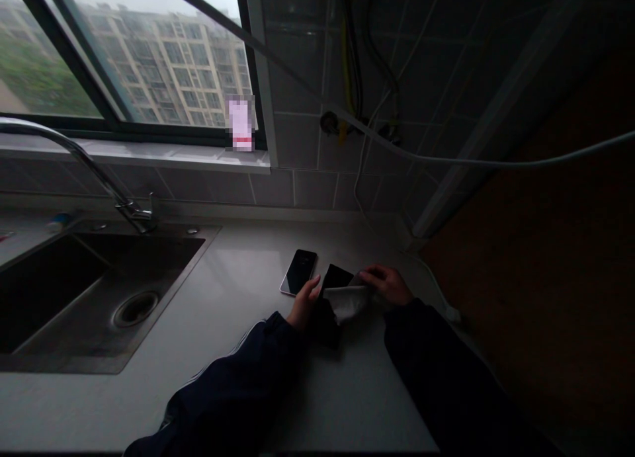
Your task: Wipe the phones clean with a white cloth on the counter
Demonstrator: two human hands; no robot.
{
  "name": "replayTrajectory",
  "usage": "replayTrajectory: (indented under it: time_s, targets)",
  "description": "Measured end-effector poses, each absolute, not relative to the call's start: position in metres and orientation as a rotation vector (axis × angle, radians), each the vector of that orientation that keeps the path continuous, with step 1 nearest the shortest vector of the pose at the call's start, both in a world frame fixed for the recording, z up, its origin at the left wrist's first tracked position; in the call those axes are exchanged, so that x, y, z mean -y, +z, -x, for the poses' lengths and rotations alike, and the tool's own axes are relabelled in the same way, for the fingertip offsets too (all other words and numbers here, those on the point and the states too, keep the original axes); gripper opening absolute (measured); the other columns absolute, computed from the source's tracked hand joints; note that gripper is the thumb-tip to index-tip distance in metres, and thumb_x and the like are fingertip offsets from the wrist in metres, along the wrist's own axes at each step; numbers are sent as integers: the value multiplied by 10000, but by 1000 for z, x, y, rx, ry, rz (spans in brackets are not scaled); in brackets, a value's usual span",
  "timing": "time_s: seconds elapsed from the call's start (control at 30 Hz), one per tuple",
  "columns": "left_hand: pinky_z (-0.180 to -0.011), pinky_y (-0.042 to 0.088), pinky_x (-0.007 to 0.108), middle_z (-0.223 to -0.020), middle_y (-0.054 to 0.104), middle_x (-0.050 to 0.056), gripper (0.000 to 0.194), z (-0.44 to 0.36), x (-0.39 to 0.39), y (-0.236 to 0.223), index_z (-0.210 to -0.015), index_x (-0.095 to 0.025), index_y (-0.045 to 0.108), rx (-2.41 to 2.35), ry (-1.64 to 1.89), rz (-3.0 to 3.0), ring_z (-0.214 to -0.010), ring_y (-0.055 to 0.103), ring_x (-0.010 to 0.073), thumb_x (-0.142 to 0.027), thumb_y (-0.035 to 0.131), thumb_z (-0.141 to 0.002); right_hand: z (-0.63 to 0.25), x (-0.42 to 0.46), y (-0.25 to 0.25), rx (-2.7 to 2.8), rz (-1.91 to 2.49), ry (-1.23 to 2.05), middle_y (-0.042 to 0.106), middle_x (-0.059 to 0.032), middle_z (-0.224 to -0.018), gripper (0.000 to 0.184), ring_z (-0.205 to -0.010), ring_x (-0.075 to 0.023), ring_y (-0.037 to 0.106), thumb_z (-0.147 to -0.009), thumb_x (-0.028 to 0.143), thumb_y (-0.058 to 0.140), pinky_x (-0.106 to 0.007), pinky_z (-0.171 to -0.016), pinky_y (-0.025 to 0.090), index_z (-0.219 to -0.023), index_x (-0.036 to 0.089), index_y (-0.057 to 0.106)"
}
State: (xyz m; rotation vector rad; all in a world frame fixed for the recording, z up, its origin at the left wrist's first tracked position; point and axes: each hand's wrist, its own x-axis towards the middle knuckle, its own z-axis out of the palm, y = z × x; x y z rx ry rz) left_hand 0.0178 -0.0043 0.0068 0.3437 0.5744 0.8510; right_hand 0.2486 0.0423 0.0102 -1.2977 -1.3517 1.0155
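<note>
Over the countertop my left hand [303, 303] is closed on the near left side of a dark cloth-like pouch [330, 331], its thumb pointing up and most of its fingers hidden. A pale grey cloth flap or lining [347, 303] folds out from the pouch. My right hand [389, 284] pinches the far right edge of this grey cloth. A flat black rectangular thing [338, 276] shows behind the grey fold; its kind is too dark to tell. Just beyond my left hand a smartphone [299, 272] with a shiny dark face and light rim lies flat.
To the left a steel sink [163, 295] is set into the white countertop [223, 377], with a chrome faucet [133, 212] behind it. A white cable [476, 161] hangs across the view at the right. A brown panel [546, 245] bounds the right side.
</note>
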Motion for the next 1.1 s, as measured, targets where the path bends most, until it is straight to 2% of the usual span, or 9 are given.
replayTrajectory:
  time_s: [0.1,0.23,0.37,0.5,0.57,0.63,0.73,0.83,1.1]
  targets:
    - [-768,579,509,-956,764,152,645,-16,3,3,-1358,-142,613,-573,769,-371,-850,737,351,-599,516,-912,-266,-48,16,1160,1312,749,703,-36,-732,422,-716,-200,631,-642,579,808,-319,-685,493,-760,186,708]
    - [-755,571,508,-1267,681,227,727,-14,2,0,-1412,-130,545,-430,723,-418,-925,730,360,-635,523,-888,-285,-50,28,927,1313,367,684,-55,-872,439,-827,-211,616,-719,587,746,-342,-778,481,-868,185,650]
    - [-786,560,503,-1386,607,254,736,-15,3,0,-1418,-115,535,-373,703,-421,-966,725,352,-645,485,-909,-265,-35,33,1075,1300,230,665,-40,-786,321,-733,-200,615,-818,506,715,-328,-706,480,-875,195,657]
    - [-770,559,484,-1154,735,195,661,-16,3,-1,-1307,-133,627,-468,714,-375,-887,738,343,-646,479,-916,-211,-8,25,1634,1126,256,697,-38,-811,147,-741,-198,635,-923,364,654,-337,-733,496,-858,233,673]
    - [-771,556,408,-945,767,142,602,-17,1,-4,-1199,-121,684,-537,778,-332,-838,740,302,-623,493,-928,-188,4,19,1933,959,274,702,-46,-808,130,-810,-225,641,-920,329,653,-371,-793,499,-831,241,688]
    - [-760,542,335,-832,755,113,591,-18,-1,-8,-1149,-100,706,-543,842,-329,-836,736,269,-611,498,-938,-174,14,15,2131,852,335,684,-48,-797,160,-802,-226,634,-909,356,672,-364,-757,503,-797,245,699]
    - [-737,529,311,-797,744,103,646,-17,-4,-13,-1154,-83,709,-503,857,-357,-831,724,263,-648,499,-922,-171,20,13,2241,753,501,664,-45,-810,196,-724,-194,630,-932,416,650,-330,-676,499,-876,245,727]
    - [-739,524,312,-811,747,99,617,-16,-5,-12,-1149,-96,716,-539,855,-334,-795,715,250,-628,491,-932,-178,17,14,2127,759,536,652,-57,-834,184,-750,-193,642,-972,328,572,-323,-677,510,-947,222,721]
    - [-734,527,314,-849,758,101,597,-19,0,-4,-1291,-89,661,-545,840,-295,-750,711,236,-553,464,-971,-193,-1,2,2046,823,272,694,-100,-1027,159,-1014,-268,643,-910,184,612,-444,-895,556,-1016,239,717]
